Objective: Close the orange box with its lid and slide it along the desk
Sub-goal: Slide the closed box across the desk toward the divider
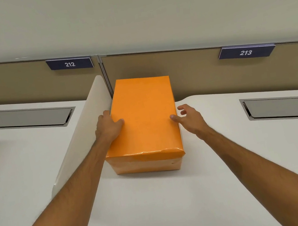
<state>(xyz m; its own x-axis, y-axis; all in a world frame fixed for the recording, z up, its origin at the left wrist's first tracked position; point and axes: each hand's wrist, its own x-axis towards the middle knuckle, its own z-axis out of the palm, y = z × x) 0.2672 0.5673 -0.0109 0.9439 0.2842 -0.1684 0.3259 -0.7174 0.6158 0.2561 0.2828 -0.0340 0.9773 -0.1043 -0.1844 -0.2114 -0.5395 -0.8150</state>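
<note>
With its long axis running away from the person toward the tan partition wall (186,71), the orange paper-wrapped rectangular box (149,164) stands on the white bench (160,209), its far short end close to that wall and its near short end facing the camera. Its orange lid (144,113) sits flat over the top, the near rim slightly crumpled where it overlaps the box body; nothing of the inside shows. Just left of the box rises a white curved divider panel (81,136), and the left hand (107,128) is wedged between panel and lid, thumb pressed on the lid's top and fingers down its left side. On the other side the right hand (188,116) has its thumb tip touching the lid's right edge while its fingers are spread loosely apart, gripping nothing. Grey recessed cable trays (26,118) lie in the bench on either side, and dark number plates (70,64) reading 212 and 213 hang on the partition.
</note>
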